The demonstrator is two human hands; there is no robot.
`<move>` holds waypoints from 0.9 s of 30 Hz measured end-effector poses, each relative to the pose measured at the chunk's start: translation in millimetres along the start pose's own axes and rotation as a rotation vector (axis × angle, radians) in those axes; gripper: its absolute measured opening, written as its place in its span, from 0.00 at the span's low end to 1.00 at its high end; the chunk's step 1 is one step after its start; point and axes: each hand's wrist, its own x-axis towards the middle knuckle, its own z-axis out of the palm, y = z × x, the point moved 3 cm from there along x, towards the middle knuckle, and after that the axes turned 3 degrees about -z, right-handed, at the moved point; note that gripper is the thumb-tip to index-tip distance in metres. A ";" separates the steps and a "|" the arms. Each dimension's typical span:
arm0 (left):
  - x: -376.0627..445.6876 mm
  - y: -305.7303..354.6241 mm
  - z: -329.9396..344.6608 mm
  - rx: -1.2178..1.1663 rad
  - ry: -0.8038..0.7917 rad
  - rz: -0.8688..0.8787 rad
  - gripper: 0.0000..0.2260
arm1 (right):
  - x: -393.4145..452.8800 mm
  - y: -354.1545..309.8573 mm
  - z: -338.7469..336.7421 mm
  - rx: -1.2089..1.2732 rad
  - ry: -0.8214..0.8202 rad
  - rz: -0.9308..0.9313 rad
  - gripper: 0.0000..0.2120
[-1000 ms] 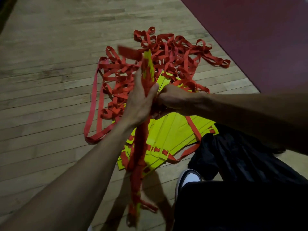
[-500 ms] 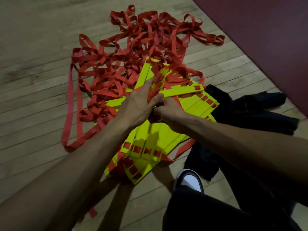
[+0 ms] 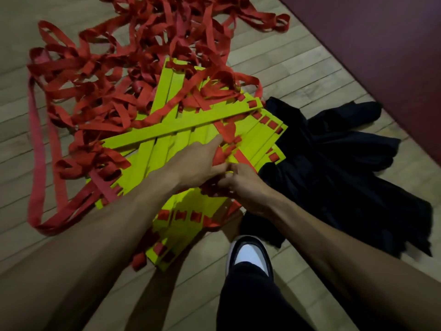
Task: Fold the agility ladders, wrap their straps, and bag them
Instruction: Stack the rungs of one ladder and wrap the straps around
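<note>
Two bare hands are in view: the left hand [image 3: 198, 161] and the right hand [image 3: 241, 185], meeting just below centre. One heap of flat yellow-green plastic ladder rungs [image 3: 181, 126] fills the middle; the rungs overlap too much for a sure count, perhaps a dozen or more. One tangle of red webbing straps [image 3: 114, 75] spreads from ten to one o'clock; separate straps cannot be counted. One crumpled black fabric bag [image 3: 334, 163] lies at three o'clock. One black-and-white shoe [image 3: 249, 256] shows at six o'clock. One dark red mat [image 3: 381, 44] covers the corner at two o'clock.
</note>
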 end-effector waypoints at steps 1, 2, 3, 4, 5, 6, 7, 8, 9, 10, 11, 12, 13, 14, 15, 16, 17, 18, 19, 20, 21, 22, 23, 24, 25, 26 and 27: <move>-0.2 3.4 5.9 0.051 -0.046 0.025 0.26 | -4.7 5.0 -6.8 -0.104 -0.012 -0.014 0.11; -4.9 7.9 10.8 0.067 -0.092 0.055 0.24 | -9.5 10.0 -14.5 -0.271 -0.011 -0.040 0.09; -9.9 11.8 16.2 0.090 -0.145 0.070 0.22 | -12.6 15.2 -22.9 -0.486 0.000 -0.076 0.07; -12.2 14.7 23.9 0.093 -0.159 0.090 0.21 | -15.0 20.4 -30.1 -0.686 0.002 -0.097 0.05; -13.5 15.6 31.0 0.078 -0.180 0.089 0.20 | -17.0 27.8 -37.1 -0.853 -0.018 -0.097 0.04; -12.8 15.0 37.2 0.063 -0.181 0.087 0.19 | -19.1 34.7 -42.3 -0.979 -0.064 -0.089 0.04; -11.8 14.2 41.9 0.050 -0.204 0.066 0.19 | -22.2 41.7 -45.3 -1.066 -0.128 -0.069 0.05; -13.3 14.6 44.9 0.036 -0.191 0.079 0.18 | -24.5 48.9 -46.9 -1.140 -0.191 -0.066 0.07; -15.2 14.4 48.1 0.024 -0.185 0.076 0.18 | -27.1 54.3 -46.4 -1.211 -0.242 -0.082 0.08; -17.3 13.9 50.8 -0.004 -0.178 0.081 0.17 | -29.6 57.7 -45.0 -1.287 -0.273 -0.121 0.09; -18.6 13.1 53.1 -0.027 -0.178 0.082 0.17 | -30.8 59.2 -44.6 -1.375 -0.289 -0.161 0.10; -20.7 12.4 54.2 -0.048 -0.176 0.084 0.17 | -31.1 60.2 -44.8 -1.469 -0.312 -0.196 0.12; -21.3 11.5 55.2 -0.062 -0.176 0.081 0.17 | -29.9 60.3 -46.4 -1.566 -0.347 -0.205 0.15; -22.3 11.5 55.5 -0.062 -0.176 0.083 0.17 | -28.5 60.2 -48.1 -1.640 -0.378 -0.212 0.17; -23.6 12.3 54.9 -0.046 -0.183 0.082 0.17 | -28.3 58.8 -49.0 -1.672 -0.391 -0.225 0.18; -24.2 12.7 55.2 -0.029 -0.183 0.090 0.17 | -27.8 56.6 -49.5 -1.656 -0.392 -0.253 0.18; -25.1 13.6 55.9 -0.011 -0.186 0.098 0.17 | -27.6 54.3 -49.5 -1.602 -0.384 -0.267 0.18; -26.6 12.8 55.8 0.004 -0.187 0.105 0.17 | -27.5 51.3 -47.1 -1.510 -0.370 -0.271 0.18; -27.4 12.6 56.6 0.017 -0.190 0.110 0.17 | -27.3 50.2 -45.6 -1.417 -0.356 -0.251 0.17; -28.4 13.0 57.1 0.027 -0.194 0.113 0.17 | -26.7 50.2 -44.3 -1.333 -0.347 -0.227 0.15; -28.8 13.4 56.9 0.037 -0.197 0.119 0.17 | -25.1 50.2 -44.3 -1.283 -0.342 -0.194 0.13; -29.4 13.9 57.0 0.042 -0.201 0.127 0.17 | -24.2 50.7 -44.3 -1.254 -0.324 -0.185 0.11; -29.4 14.6 57.3 0.047 -0.203 0.136 0.18 | -23.0 51.2 -45.6 -1.258 -0.295 -0.179 0.10; -29.5 15.4 56.8 0.044 -0.205 0.143 0.18 | -20.6 51.6 -48.4 -1.282 -0.259 -0.186 0.09; -29.6 15.4 56.8 0.040 -0.205 0.146 0.18 | -19.1 50.7 -50.4 -1.320 -0.226 -0.188 0.09; -29.3 14.9 56.3 0.032 -0.200 0.147 0.18 | -15.1 51.3 -53.0 -1.353 -0.191 -0.189 0.08; -28.5 13.2 55.8 0.022 -0.193 0.147 0.18 | -12.9 47.7 -53.3 -1.366 -0.165 -0.192 0.08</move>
